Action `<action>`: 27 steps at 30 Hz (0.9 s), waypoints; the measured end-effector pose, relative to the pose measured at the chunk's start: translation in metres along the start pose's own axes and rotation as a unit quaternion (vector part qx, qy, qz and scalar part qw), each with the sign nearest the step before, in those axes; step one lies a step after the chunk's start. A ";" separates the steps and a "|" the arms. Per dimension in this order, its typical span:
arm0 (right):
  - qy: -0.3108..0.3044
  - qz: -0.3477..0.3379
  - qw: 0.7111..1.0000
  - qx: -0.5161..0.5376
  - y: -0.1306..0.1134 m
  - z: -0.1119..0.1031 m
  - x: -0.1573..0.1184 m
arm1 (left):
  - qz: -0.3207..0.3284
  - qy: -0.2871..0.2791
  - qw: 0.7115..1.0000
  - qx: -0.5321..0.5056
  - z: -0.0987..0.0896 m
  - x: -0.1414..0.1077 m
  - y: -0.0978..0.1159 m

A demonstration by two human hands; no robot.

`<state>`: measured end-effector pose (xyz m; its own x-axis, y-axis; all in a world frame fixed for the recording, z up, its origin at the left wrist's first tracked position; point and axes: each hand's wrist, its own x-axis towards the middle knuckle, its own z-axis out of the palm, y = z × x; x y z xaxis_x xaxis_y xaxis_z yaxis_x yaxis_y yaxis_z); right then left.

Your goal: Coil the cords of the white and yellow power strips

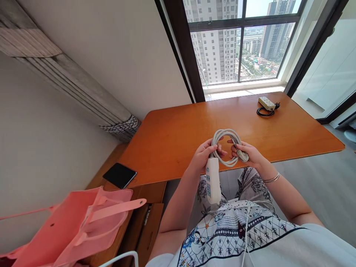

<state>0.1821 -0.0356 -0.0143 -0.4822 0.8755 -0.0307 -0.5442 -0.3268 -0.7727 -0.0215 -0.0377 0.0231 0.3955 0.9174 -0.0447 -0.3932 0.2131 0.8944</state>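
With the coiled cord (pixel 226 132) taken as the centre of the clock, we see the two hands set apart on either side of it. The left hand (pixel 207 152) is clamped on the coil at nine o'clock; the right hand (pixel 249 152) is clamped on it at three, beside the plug (pixel 243 155) at four. The coil is held upright above the near edge of the table (pixel 178 133), and its loops partly hide the fingers. From it the white power strip (pixel 213 181) hangs toward seven o'clock, covering part of the patterned trousers (pixel 250 181) behind.

Between one and two o'clock, near the far edge of the tabletop, we find a second, cream power strip (pixel 266 103), its black cord (pixel 263 112) looped beside it. Just below nine, a black flat device (pixel 119 175) lies at the table's near corner. At eight we note a pink bag (pixel 83 222) with a strap, which overlaps the wooden drawers (pixel 150 228) and hides part of them. Between seven and eight, a bent white tube (pixel 122 256) enters at the lower margin. A gathered curtain (pixel 80 89) runs along the wall near ten o'clock, and at twelve, beyond the table, we see the dark-framed window (pixel 240 48) with tall buildings outside.
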 end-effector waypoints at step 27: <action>0.143 -0.096 0.985 0.007 0.007 -0.011 0.006 | -0.094 0.021 0.989 0.112 -0.043 -0.005 -0.004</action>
<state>0.1832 -0.0291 -0.0267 -0.1581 0.9853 -0.0641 -0.6165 -0.1492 -0.7731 -0.0572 -0.0286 0.0009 0.4082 0.8824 -0.2339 -0.1193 0.3056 0.9447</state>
